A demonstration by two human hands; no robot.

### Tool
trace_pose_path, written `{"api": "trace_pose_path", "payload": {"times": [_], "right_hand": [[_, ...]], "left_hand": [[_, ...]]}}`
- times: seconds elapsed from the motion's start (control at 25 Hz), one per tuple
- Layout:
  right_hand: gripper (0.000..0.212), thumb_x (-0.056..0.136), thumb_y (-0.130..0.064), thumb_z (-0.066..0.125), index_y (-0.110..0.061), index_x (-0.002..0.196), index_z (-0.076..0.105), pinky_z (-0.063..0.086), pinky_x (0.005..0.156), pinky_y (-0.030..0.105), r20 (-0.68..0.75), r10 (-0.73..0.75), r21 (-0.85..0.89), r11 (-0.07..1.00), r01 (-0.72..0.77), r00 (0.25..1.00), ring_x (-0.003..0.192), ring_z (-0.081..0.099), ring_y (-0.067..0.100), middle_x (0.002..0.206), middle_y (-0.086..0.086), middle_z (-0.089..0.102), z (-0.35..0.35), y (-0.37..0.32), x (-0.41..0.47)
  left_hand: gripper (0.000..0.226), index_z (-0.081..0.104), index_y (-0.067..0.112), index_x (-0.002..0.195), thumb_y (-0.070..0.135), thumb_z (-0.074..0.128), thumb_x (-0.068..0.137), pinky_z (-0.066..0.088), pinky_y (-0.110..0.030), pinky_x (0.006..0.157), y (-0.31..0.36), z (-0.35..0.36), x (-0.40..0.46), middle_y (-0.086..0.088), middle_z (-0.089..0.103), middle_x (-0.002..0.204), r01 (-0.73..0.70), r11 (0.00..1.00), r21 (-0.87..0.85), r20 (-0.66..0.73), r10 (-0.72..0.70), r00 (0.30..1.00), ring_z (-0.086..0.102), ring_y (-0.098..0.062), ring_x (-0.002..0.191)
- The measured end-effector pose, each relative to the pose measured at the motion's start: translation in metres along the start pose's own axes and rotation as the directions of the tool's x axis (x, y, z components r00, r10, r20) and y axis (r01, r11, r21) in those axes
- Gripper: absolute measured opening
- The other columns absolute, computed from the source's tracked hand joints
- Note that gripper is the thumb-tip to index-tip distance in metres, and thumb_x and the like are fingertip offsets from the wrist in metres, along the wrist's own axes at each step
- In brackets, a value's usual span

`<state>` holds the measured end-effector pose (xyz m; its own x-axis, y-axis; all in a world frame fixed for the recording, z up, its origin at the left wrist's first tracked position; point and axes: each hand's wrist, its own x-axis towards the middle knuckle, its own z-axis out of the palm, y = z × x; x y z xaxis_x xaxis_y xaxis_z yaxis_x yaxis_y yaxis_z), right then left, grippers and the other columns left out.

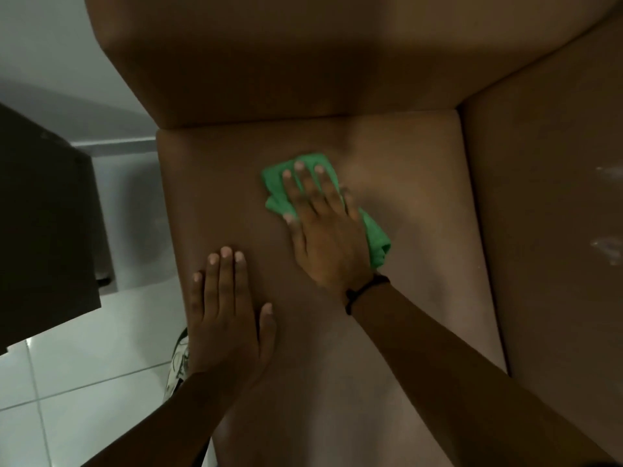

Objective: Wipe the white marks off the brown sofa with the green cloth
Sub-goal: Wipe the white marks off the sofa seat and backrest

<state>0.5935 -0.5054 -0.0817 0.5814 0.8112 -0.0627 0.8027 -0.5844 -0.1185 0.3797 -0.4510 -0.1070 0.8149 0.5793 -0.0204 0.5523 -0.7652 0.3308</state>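
The brown sofa [404, 170] fills most of the head view; I look down on its left seat cushion. The green cloth [376, 235] lies crumpled on that cushion near its middle. My right hand [323, 230] presses flat on the cloth, fingers spread, a dark band on the wrist. My left hand [229, 311] rests flat on the bare cushion near its left edge, fingers apart, holding nothing. White marks [606, 210] show on the neighbouring cushion at the right edge of the view, apart from the cloth.
A dark cabinet or table [47, 224] stands to the left of the sofa. White floor tiles [84, 382] lie below it. The sofa's backrest [269, 55] rises at the top. A patterned object [180, 358] peeks out by the sofa's left side.
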Motion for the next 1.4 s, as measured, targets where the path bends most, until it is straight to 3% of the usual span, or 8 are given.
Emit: {"api": "trace_pose_path", "payload": {"times": [0.08, 0.2, 0.28, 0.36, 0.48, 0.72, 0.96, 1.4], "right_hand": [[0.061, 0.113, -0.045, 0.031, -0.026, 0.171, 0.021, 0.024, 0.129, 0.054, -0.071, 0.189, 0.033, 0.982, -0.187, 0.979, 0.166, 0.012, 0.023, 0.18, -0.002, 0.018, 0.0, 0.012, 0.012], [0.063, 0.112, -0.042, 0.033, -0.022, 0.171, 0.022, 0.031, 0.127, 0.057, -0.127, 0.53, 0.087, 0.848, -0.523, 0.838, 0.165, 0.017, 0.027, 0.179, 0.002, 0.02, 0.0, 0.003, -0.032], [0.063, 0.113, -0.043, 0.029, -0.022, 0.171, 0.019, 0.029, 0.128, 0.055, -0.057, 0.45, 0.051, 0.893, -0.447, 0.891, 0.166, 0.014, 0.027, 0.18, 0.003, 0.016, -0.001, -0.005, -0.067], [0.062, 0.113, -0.045, 0.026, -0.025, 0.171, 0.018, 0.027, 0.128, 0.053, 0.026, 0.172, 0.007, 0.985, -0.173, 0.985, 0.166, 0.01, 0.024, 0.18, -0.001, 0.015, -0.003, 0.019, -0.07], [0.059, 0.113, -0.042, 0.033, -0.027, 0.17, 0.026, 0.026, 0.129, 0.053, 0.011, -0.018, 0.022, 1.0, 0.018, 1.0, 0.166, 0.015, 0.022, 0.178, -0.002, 0.023, -0.014, 0.078, -0.025], [0.058, 0.112, -0.037, 0.036, -0.016, 0.167, 0.035, 0.029, 0.128, 0.055, -0.128, 0.315, 0.043, 0.949, -0.312, 0.94, 0.162, 0.027, 0.03, 0.174, 0.008, 0.034, -0.026, 0.182, -0.003], [0.062, 0.111, -0.034, 0.036, -0.009, 0.167, 0.031, 0.035, 0.125, 0.056, 0.016, 0.459, -0.037, 0.888, -0.458, 0.889, 0.163, 0.024, 0.03, 0.176, 0.011, 0.027, -0.028, 0.17, -0.15], [0.057, 0.105, -0.022, 0.052, -0.008, 0.16, 0.046, 0.042, 0.111, 0.049, -0.144, 0.389, 0.013, 0.92, -0.391, 0.91, 0.151, 0.045, 0.036, 0.167, 0.016, 0.045, -0.011, 0.198, -0.085]], "left_hand": [[0.084, 0.023, -0.005, 0.174, 0.043, 0.042, 0.108, 0.007, -0.052, 0.143, -0.002, 0.0, -0.003, -0.031, 0.031, 0.18, 0.0, 1.0, 0.007, 0.016, 0.0, 1.0, 0.027, -0.046, 0.169], [0.083, 0.032, -0.011, 0.17, 0.042, 0.044, 0.107, 0.025, -0.066, 0.136, 0.005, -0.009, 0.003, -0.034, 0.035, 0.177, -0.012, 1.0, -0.006, 0.044, 0.012, 0.999, 0.033, -0.05, 0.165], [0.082, 0.035, -0.012, 0.168, 0.042, 0.043, 0.108, 0.029, -0.068, 0.134, 0.015, -0.012, 0.026, -0.035, 0.036, 0.175, -0.027, 1.0, 0.015, 0.058, 0.026, 0.998, 0.037, -0.052, 0.164], [0.079, 0.036, -0.012, 0.168, 0.04, 0.041, 0.108, 0.028, -0.068, 0.135, 0.038, -0.008, 0.062, -0.035, 0.036, 0.176, -0.057, 0.998, -0.008, 0.065, 0.057, 0.996, 0.036, -0.052, 0.165], [0.076, 0.034, -0.012, 0.168, 0.036, 0.036, 0.109, 0.024, -0.066, 0.138, 0.089, 0.012, 0.12, -0.035, 0.035, 0.177, -0.163, 0.987, 0.01, 0.072, 0.162, 0.984, 0.032, -0.05, 0.167], [0.081, 0.016, -0.006, 0.175, 0.044, 0.029, 0.112, 0.007, -0.059, 0.141, 0.146, 0.048, 0.166, -0.032, 0.018, 0.184, -0.216, 0.975, 0.051, 0.065, 0.213, 0.975, 0.016, -0.046, 0.173], [0.083, 0.016, -0.007, 0.175, 0.044, 0.03, 0.111, 0.008, -0.061, 0.142, 0.143, 0.043, 0.157, -0.032, 0.016, 0.184, -0.207, 0.977, 0.042, 0.102, 0.202, 0.974, 0.015, -0.047, 0.173], [0.082, 0.011, -0.001, 0.175, 0.046, 0.03, 0.111, -0.012, -0.044, 0.14, 0.126, 0.077, 0.168, -0.033, 0.018, 0.182, -0.26, 0.962, 0.078, -0.086, 0.266, 0.96, 0.014, -0.049, 0.171]]}}
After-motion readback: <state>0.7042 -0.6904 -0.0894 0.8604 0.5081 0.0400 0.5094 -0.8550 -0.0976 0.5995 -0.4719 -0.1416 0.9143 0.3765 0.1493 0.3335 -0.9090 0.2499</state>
